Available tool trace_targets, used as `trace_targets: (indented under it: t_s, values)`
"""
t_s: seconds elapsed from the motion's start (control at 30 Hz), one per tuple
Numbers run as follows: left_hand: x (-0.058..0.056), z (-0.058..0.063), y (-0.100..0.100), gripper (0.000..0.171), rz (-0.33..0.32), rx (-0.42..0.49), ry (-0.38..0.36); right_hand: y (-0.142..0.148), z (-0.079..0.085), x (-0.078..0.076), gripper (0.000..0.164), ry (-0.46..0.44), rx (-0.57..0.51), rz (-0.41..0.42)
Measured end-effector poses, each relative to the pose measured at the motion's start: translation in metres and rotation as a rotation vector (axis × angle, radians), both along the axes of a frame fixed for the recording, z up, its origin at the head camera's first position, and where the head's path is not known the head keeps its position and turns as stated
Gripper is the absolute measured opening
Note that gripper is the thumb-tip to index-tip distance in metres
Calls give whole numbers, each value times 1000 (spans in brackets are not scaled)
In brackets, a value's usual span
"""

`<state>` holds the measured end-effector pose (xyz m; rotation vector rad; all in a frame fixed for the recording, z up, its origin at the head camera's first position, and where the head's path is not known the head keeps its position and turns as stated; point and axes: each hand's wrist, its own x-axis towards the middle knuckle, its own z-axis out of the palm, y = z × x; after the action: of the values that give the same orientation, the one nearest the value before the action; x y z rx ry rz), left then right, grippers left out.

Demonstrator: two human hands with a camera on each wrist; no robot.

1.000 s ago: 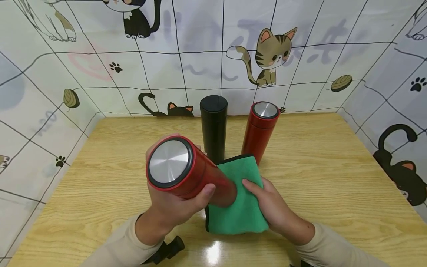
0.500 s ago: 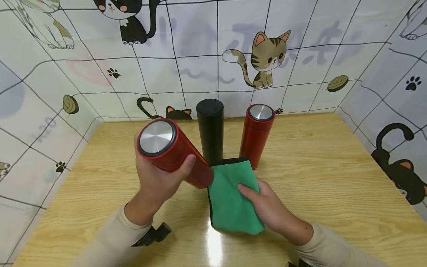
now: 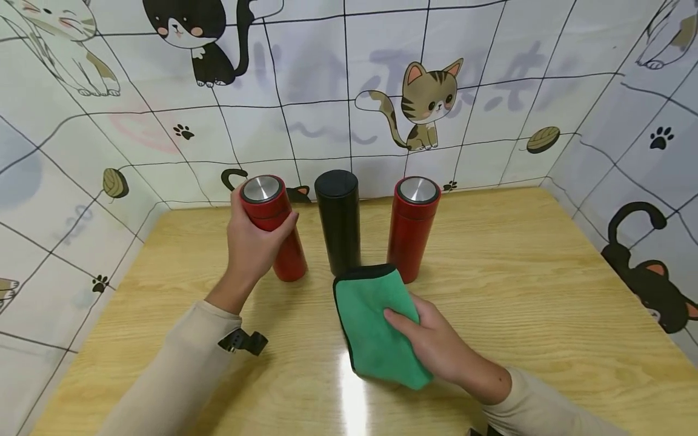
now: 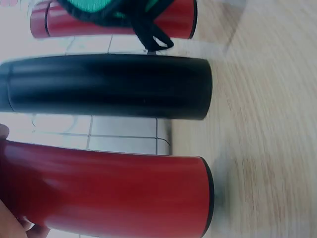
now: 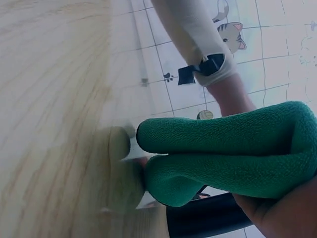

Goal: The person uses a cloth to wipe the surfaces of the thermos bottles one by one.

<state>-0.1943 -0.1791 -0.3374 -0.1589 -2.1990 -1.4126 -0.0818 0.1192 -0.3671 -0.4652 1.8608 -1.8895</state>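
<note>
My left hand [image 3: 248, 245] grips a red thermos flask [image 3: 291, 257] with a silver-topped lid, fingers and thumb round its upper part. The flask stands nearly upright, leaning slightly, its base [image 4: 207, 196] right at the tabletop in the left wrist view. To its right are a black thermos flask [image 3: 339, 236] and a second red thermos flask [image 3: 411, 236], both upright. In front of these two, my right hand [image 3: 444, 348] holds a folded green cloth [image 3: 376, 330] with black edging, thumb on top. Folded layers of the cloth [image 5: 223, 134] show in the right wrist view.
The light wooden table [image 3: 518, 290] extends to both sides of the flasks. A cat-print covering [image 3: 305, 133] rises behind its far edge and along both sides. A black strap device [image 3: 242, 342] sits on the left wrist.
My left hand has carried the red flask away from the cloth, to the left and back, turning it from strongly tilted to nearly upright beside the black flask. The right hand keeps the cloth.
</note>
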Motion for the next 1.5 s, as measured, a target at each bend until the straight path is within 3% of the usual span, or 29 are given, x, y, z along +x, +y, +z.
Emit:
trace_targets:
  t_s: [0.27,0.5,0.6,0.67,0.8,0.87,0.93,1.03,1.17,1.3,1.5]
  values:
    - [-15,-10,-4,83,-25,-5,-76,2,3,1,46,85,47,10]
    - [-20,-12,-9,92,-88,30,-106,7,6,-2,42,125,96,-36]
    - [-17,-10,-10,102,-86,18,-78,8,8,-4,41,137,121,-50]
    - [-11,-7,-9,99,-48,-31,16,9,9,-5,40,156,135,-61]
    - [6,5,7,69,54,-172,379,12,11,-5,41,187,152,-73]
    - [13,13,23,56,42,-211,549,13,11,-6,42,192,151,-76]
    - [18,19,42,49,-16,-225,626,13,11,-6,42,199,147,-83]
    - [18,25,67,51,-111,-226,573,11,11,-7,42,209,131,-93]
    - [11,26,86,65,-159,-218,333,9,8,-7,39,215,127,-97]
    - [1,21,89,77,-179,-172,147,8,8,-6,38,218,141,-93]
    - [-9,14,87,76,-226,-100,35,11,14,-4,37,239,167,-131]
